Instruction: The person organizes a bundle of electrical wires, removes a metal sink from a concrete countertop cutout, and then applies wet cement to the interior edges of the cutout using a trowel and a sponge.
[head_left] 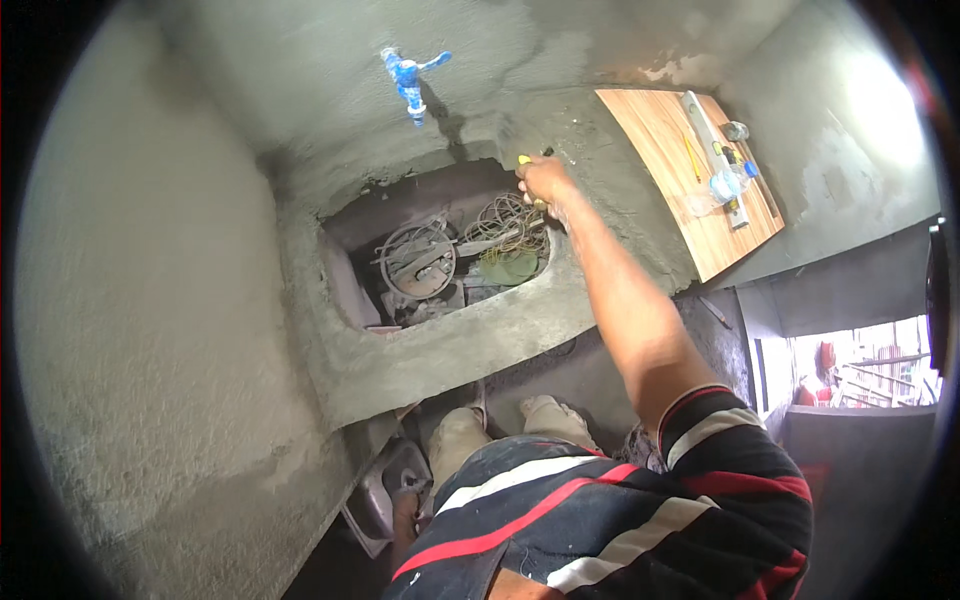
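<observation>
A small yellow tool (524, 160) sits clasped in the right hand (545, 184) at the far right corner of the cement opening (343, 275); pressing hard could crumble that rough edge. The left hand (405, 507) is by the grey basin (374, 499), grip impossible to tell.

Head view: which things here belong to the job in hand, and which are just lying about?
Seemingly in the job:
yellow-and-black item, in the right hand
grey counter with its opening, below that hand
grey basin, by the left hand

Seemingly lying about:
wire tangle, in the opening
wooden board
metal bar and clear bottle, on the board
</observation>
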